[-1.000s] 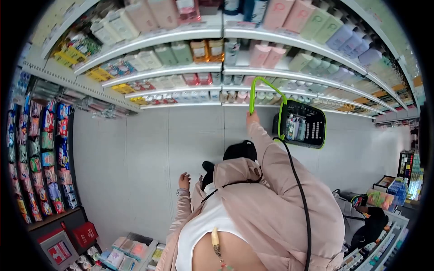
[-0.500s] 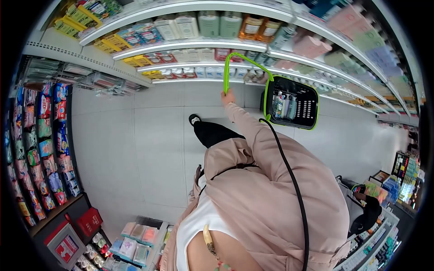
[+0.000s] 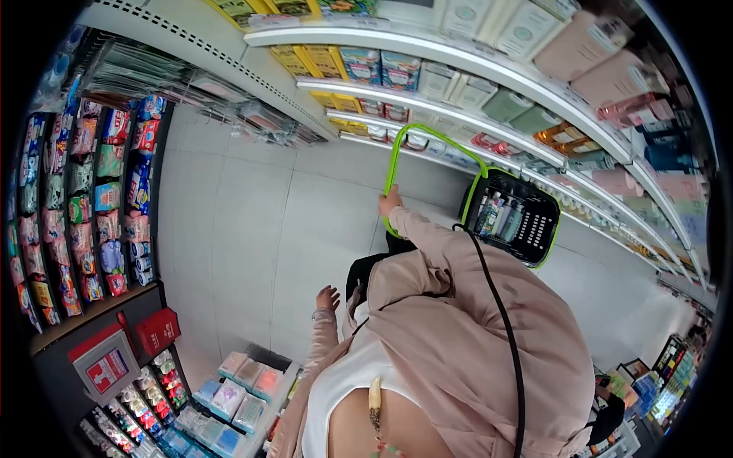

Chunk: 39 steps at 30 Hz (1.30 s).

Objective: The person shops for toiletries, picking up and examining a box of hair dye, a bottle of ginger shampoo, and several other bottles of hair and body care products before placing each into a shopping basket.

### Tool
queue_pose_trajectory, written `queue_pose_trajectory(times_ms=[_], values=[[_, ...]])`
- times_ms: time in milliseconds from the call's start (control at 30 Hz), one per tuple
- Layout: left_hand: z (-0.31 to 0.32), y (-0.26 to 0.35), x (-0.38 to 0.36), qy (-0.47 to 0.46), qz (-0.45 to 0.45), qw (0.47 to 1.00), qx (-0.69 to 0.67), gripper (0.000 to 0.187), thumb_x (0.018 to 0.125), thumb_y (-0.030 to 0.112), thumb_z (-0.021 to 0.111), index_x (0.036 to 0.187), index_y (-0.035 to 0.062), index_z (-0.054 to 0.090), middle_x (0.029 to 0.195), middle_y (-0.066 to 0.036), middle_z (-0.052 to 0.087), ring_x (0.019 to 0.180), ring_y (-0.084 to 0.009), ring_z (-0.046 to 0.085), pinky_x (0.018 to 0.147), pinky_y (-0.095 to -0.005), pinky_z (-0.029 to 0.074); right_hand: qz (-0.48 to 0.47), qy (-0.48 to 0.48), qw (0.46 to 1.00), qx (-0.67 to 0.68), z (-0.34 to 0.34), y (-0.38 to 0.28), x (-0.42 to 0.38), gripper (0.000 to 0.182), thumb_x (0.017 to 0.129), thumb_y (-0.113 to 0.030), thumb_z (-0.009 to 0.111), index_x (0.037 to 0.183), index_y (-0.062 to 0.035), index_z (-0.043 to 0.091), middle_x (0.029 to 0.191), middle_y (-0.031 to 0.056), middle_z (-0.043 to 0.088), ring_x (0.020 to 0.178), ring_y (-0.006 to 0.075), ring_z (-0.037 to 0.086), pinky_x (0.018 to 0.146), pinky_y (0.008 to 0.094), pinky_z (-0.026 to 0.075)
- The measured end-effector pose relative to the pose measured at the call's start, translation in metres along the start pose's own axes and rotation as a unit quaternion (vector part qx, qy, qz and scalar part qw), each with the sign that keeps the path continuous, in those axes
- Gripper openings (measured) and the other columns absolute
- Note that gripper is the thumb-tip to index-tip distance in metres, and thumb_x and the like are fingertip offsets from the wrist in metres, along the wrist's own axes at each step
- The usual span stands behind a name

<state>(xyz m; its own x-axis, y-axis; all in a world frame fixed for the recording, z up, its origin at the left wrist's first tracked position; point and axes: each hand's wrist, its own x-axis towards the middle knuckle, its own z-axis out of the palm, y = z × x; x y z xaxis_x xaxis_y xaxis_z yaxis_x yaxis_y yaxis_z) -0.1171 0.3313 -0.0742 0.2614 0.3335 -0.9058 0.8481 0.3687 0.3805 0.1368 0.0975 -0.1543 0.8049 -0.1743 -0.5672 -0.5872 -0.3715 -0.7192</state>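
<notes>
- The right grip [image 3: 390,201] is closed around the bright green looped handle [image 3: 395,156], ahead of the body; held there, the long loop probably lets the arm guide the basket without stooping.
- The black plastic basket with a green rim [image 3: 534,204] is ahead and to the right, beside the white metal shelves [image 3: 343,85], mouth upward; whether it bears on the pale grey tiled floor [image 3: 229,252] I cannot tell.
- Inside, slim white and blue-green bottles [image 3: 500,217] are bunched towards its left side, with slotted plastic visible on the right.
- The left grip [image 3: 327,298] hangs beside the body, fingers loosely parted, with nothing visible in it, seemingly just relaxed.
</notes>
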Motion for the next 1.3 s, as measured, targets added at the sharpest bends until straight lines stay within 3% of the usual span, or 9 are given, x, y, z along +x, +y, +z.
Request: queue_pose_trajectory(times_ms=[200,333,600,667,767,867,1000,1133,1300], values=[[0.040,0.086,0.014,-0.209,0.054,0.972,0.094,0.042,0.084,0.030,0.043,0.121,0.0114,0.037,0.110,-0.006,0.051,0.088,-0.0174,0.052,0.071,-0.0313,0.041,0.039,-0.186,0.975,0.118,0.030,-0.090,-0.030,0.032,0.078,-0.007,0.049,0.099,0.0003,0.026,0.067,0.0116,0.053,0.052,0.0207,0.057,0.044,0.0319,0.047],[0.068,0.170,0.013,-0.299,0.058,0.949,0.085,0.049,0.086,0.036,0.040,0.128,0.0164,0.026,0.120,-0.003,0.041,0.098,-0.0206,0.046,0.078,-0.0333,0.038,0.062,-0.187,0.973,0.118,0.078,-0.126,-0.030,0.035,0.074,-0.008,0.054,0.100,-0.0002,0.033,0.073,0.0119,0.054,0.056,0.0213,0.058,0.046,0.0322,0.049],[0.037,0.242,0.100,-0.274,0.136,0.928,0.213,0.040,0.086,0.028,0.037,0.123,0.0159,0.028,0.110,-0.005,0.046,0.099,-0.0197,0.045,0.075,-0.0391,0.041,0.026,-0.108,0.990,-0.091,0.148,-0.189,-0.034,0.039,0.072,-0.034,0.056,0.096,-0.0053,0.047,0.090,0.0210,0.056,0.087,0.0347,0.054,0.074,0.0375,0.043],[0.026,0.251,0.104,-0.242,0.183,0.931,0.203,0.033,0.086,0.027,0.036,0.117,0.0145,0.033,0.105,-0.007,0.049,0.094,-0.0198,0.047,0.073,-0.0399,0.042,0.019,-0.141,0.984,-0.106,0.162,-0.178,-0.034,0.035,0.073,-0.035,0.055,0.093,-0.0064,0.050,0.084,0.0185,0.058,0.082,0.0349,0.055,0.070,0.0383,0.044],[0.006,0.265,0.123,-0.192,0.171,0.952,0.167,0.033,0.086,0.027,0.035,0.118,0.0167,0.032,0.103,-0.006,0.051,0.088,-0.0197,0.048,0.071,-0.0419,0.042,0.045,-0.167,0.983,-0.056,0.179,-0.104,-0.018,0.028,0.076,-0.031,0.052,0.086,-0.0053,0.052,0.071,0.0101,0.060,0.058,0.0169,0.058,0.054,0.0318,0.046],[-0.017,0.266,0.165,-0.136,0.110,0.981,0.088,0.031,0.086,0.026,0.037,0.116,0.0217,0.033,0.106,-0.002,0.050,0.091,-0.0189,0.045,0.070,-0.0454,0.040,0.042,-0.160,0.985,-0.047,0.135,-0.031,-0.038,0.026,0.078,-0.028,0.051,0.087,-0.0041,0.053,0.072,0.0082,0.060,0.059,0.0173,0.059,0.051,0.0316,0.047],[-0.053,0.268,0.235,-0.129,0.017,0.991,0.024,0.032,0.081,0.019,0.046,0.111,0.0196,0.036,0.101,-0.002,0.046,0.095,-0.0205,0.044,0.073,-0.0454,0.038,0.308,-0.087,0.940,0.116,0.048,0.039,-0.087,0.025,0.081,-0.025,0.043,0.099,-0.0083,0.049,0.081,0.0071,0.060,0.059,0.0187,0.058,0.051,0.0334,0.045],[-0.035,0.302,0.223,0.011,-0.034,0.998,0.045,0.026,0.078,0.020,0.052,0.101,0.0127,0.041,0.105,-0.005,0.038,0.100,-0.0213,0.039,0.078,-0.0402,0.040,0.435,0.000,0.887,0.156,0.004,0.100,-0.121,0.023,0.081,-0.020,0.041,0.100,-0.0089,0.047,0.079,0.0072,0.060,0.056,0.0168,0.057,0.048,0.0305,0.045],[-0.022,0.317,0.245,0.092,-0.048,0.994,0.026,0.038,0.076,0.021,0.053,0.110,0.0133,0.040,0.108,-0.008,0.037,0.099,-0.0227,0.039,0.078,-0.0410,0.041,0.432,0.032,0.896,0.099,0.004,0.137,-0.135,0.019,0.078,-0.019,0.044,0.086,-0.0076,0.056,0.071,0.0078,0.061,0.058,0.0171,0.058,0.055,0.0327,0.047]])
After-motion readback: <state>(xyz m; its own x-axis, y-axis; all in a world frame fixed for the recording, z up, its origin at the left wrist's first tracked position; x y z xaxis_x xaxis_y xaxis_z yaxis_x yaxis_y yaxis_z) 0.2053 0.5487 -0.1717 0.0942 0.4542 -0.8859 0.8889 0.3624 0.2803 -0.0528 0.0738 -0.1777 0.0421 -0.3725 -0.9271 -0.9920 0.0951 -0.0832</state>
